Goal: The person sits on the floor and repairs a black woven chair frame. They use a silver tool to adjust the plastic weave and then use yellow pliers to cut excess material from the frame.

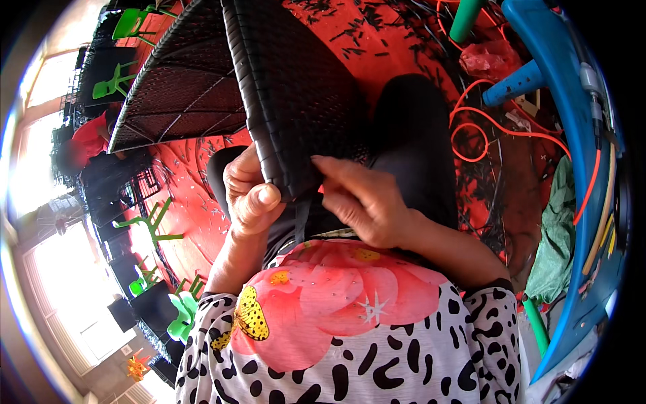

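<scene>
Patterned shirt [377, 343] fabric, white with black spots, fills the near edge, with a large pink flower and a yellow butterfly printed across the chest. Just beyond it, between the knees, stands the woven piece [303, 101], leaning upright over the lap. It is made of flat, glossy black strips: a thick wrapped edge runs down toward the wearer, its bands catching the light, while the broad face to its right shows a tight, darker weave. On its left, a wide panel spreads away, and thin frame bars cross its inner side.

At the lower corner, the left hand [250, 195] grips the wrapped edge, thumb in front. The right hand [367, 202] is half curled, index fingertip against the weave beside that corner; whether it pinches anything, I cannot tell. A loose black strip [301, 222] hangs just below.

Dark trousers [420, 148] flank the piece. Around them spreads a red floor [192, 225] littered with black scraps [356, 30]. To the right, an orange hose [498, 114] loops near a blue plastic surface [562, 60] and a crumpled green cloth [555, 236]. Far left, green chairs [182, 316] stand near a person in red [91, 143].
</scene>
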The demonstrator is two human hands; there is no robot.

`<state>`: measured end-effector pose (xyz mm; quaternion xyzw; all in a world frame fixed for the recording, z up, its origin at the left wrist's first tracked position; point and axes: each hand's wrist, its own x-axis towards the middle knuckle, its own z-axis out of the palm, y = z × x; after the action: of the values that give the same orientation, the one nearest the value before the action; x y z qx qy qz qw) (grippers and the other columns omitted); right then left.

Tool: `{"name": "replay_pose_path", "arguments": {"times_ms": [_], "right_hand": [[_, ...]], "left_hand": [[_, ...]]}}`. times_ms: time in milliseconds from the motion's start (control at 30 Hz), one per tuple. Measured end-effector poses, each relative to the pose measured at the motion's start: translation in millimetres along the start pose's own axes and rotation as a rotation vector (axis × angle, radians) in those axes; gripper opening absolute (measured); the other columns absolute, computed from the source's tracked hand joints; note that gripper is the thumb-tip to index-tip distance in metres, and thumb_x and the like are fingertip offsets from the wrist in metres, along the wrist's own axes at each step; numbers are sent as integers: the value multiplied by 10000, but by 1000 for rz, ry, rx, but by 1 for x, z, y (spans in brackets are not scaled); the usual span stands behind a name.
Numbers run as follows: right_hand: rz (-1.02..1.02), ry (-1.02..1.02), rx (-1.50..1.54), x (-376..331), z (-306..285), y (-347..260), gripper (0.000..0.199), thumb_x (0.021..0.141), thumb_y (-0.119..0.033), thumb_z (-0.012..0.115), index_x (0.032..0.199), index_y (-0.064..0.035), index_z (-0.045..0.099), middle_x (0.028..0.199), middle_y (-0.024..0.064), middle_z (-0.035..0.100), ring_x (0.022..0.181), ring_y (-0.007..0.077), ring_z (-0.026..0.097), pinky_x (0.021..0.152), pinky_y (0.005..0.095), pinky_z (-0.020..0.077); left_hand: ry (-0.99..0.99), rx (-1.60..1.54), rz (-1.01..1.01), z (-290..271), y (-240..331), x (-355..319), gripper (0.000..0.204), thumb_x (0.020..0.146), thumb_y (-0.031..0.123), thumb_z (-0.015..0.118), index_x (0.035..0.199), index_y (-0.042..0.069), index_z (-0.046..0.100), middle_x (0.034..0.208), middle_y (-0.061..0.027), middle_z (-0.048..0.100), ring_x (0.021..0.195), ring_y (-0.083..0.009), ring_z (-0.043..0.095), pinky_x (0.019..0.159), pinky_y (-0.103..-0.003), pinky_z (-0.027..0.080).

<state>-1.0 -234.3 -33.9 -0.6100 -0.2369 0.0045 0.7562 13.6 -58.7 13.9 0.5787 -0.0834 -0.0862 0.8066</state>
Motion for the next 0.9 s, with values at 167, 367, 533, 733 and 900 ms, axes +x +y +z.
{"name": "replay_pose_path", "arguments": {"times_ms": [167, 367, 533, 733, 900], "right_hand": [[352, 84, 591, 10, -2, 0, 144, 834, -67, 599, 962, -1, 605, 737, -9, 518, 604, 36, 456, 537, 188, 392], [385, 355, 623, 20, -47, 23, 96, 844, -56, 554, 909, -7, 605, 676, 1, 551, 555, 50, 485, 495, 196, 380], [427, 497, 580, 9, -70, 23, 106, 842, -67, 539, 894, 9, 591, 670, 4, 539, 544, 76, 481, 483, 201, 347], [331, 390, 621, 3, -83, -1, 117, 841, -80, 534, 866, 26, 578, 670, 24, 523, 575, 93, 477, 514, 213, 357], [-121, -595, 745, 13, -75, -57, 559, 734, -551, 637, 813, -9, 526, 793, 97, 479, 570, 200, 464, 475, 284, 379]], "left_hand": [[-11, -7, -7, 1, -1, 1, 514, 722, 305, 696, 1067, -44, 546, 948, -163, 602, 705, -191, 600, 536, -272, 490], [-20, -43, 44, -5, -5, -3, 531, 713, 287, 697, 1095, -45, 535, 998, -165, 604, 819, -233, 620, 658, -316, 531], [-128, -81, 48, -8, -4, -1, 582, 707, 258, 695, 1166, -42, 499, 1102, -185, 576, 980, -271, 592, 816, -388, 508], [-174, -115, 68, -11, -5, -4, 571, 722, 244, 668, 1210, 15, 483, 1176, -186, 539, 1078, -326, 536, 934, -486, 422], [-160, -82, 71, -27, -8, -12, 594, 735, 256, 640, 1246, 27, 444, 1215, -200, 505, 1107, -340, 512, 946, -496, 407]]}}
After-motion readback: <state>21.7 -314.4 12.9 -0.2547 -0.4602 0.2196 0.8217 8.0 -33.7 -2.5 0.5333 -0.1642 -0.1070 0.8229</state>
